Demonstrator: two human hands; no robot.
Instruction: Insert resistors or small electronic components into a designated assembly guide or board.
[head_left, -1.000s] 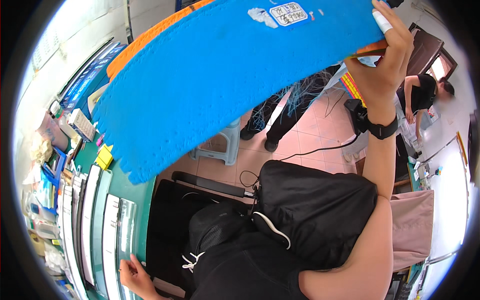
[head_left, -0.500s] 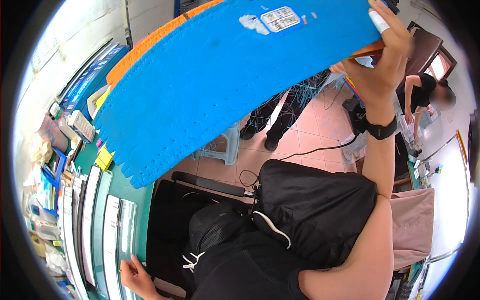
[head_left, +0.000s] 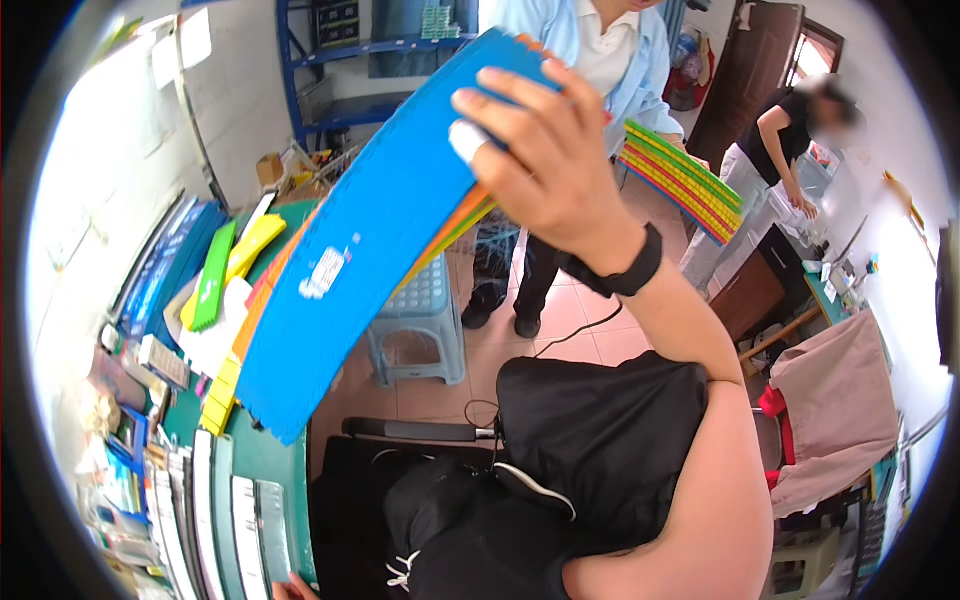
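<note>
Blue sheet stack [head_left: 365,230] is clasped near its top by the right hand [head_left: 555,170], seemingly so its layers stay together, lower end toward the green table [head_left: 268,462]; whether anything is gripped by the left hand [head_left: 293,588] cannot be told.

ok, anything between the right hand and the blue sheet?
Nothing visible. The right hand already has its fingers laid directly on the blue sheet near its upper end. The orange layer lies behind the sheet, not between. The thumb is hidden.
</note>
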